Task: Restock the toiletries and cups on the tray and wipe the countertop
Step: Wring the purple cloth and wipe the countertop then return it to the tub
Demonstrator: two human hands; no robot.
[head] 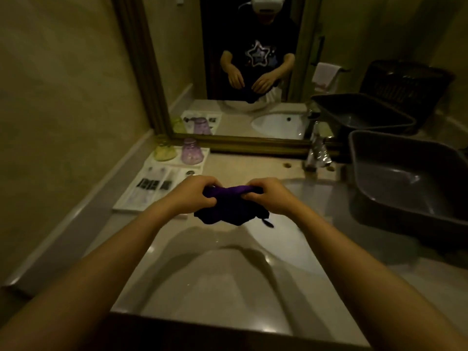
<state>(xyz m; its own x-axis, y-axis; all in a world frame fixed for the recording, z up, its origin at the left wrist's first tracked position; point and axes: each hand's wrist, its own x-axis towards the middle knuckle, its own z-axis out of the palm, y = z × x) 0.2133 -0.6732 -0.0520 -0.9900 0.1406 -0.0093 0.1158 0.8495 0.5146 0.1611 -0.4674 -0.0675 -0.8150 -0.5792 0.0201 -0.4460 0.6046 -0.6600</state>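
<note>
A dark purple cloth (231, 211) hangs bunched above the beige countertop (228, 279), held between both hands. My left hand (195, 195) grips its left end and my right hand (268, 196) grips its right end. To the left lies a white tray (131, 203) with several packaged toiletries (154, 184). At the tray's far end stand an upturned yellow-green cup (165, 151) and an upturned purple cup (191, 152).
A white sink (311, 198) lies under my right hand, with a chrome tap (316, 150) behind it. A grey plastic tub (405, 178) sits at the right. A framed mirror (240, 72) backs the counter. A wall runs along the left.
</note>
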